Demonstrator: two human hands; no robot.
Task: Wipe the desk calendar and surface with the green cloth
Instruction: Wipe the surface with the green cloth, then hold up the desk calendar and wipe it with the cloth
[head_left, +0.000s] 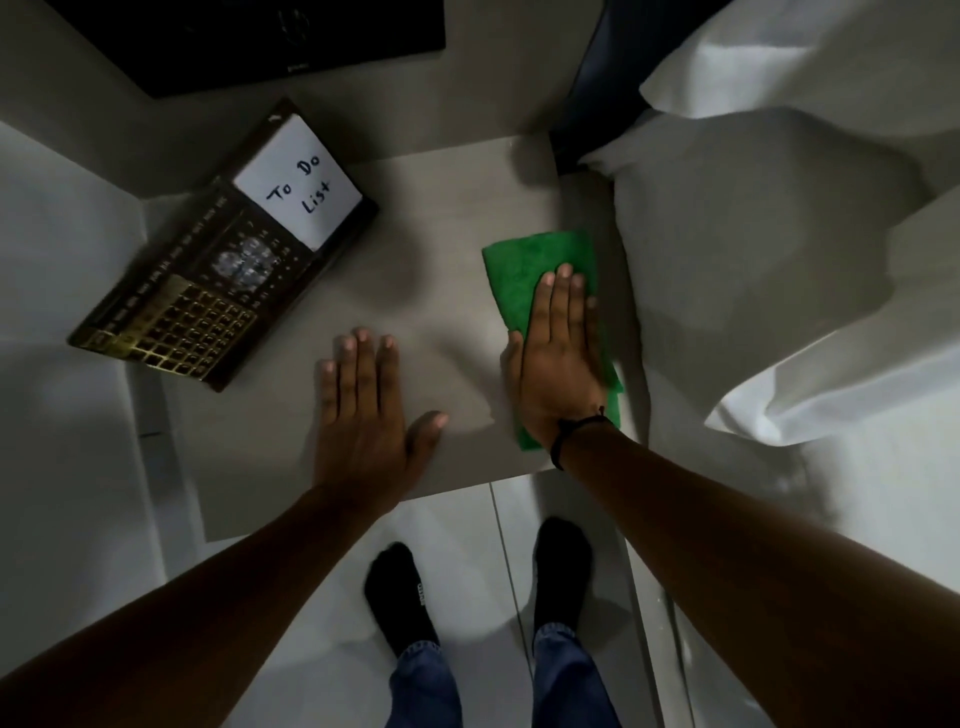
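Observation:
A folded green cloth (524, 270) lies on the right side of the grey desk surface (415, 249). My right hand (558, 358) rests flat on top of it, fingers together, pressing it down. My left hand (363, 410) lies flat and bare on the desk near its front edge, fingers spread, holding nothing. The dark brown desk calendar (208, 291) lies at the desk's left, tilted, with gold grid markings and a white "To Do List" card (298, 182) on its far end. Neither hand touches the calendar.
A black monitor base (249, 41) sits at the back of the desk. White bedding (779, 208) bulges close against the desk's right edge. Below the front edge are the pale tiled floor (467, 545) and my socked feet.

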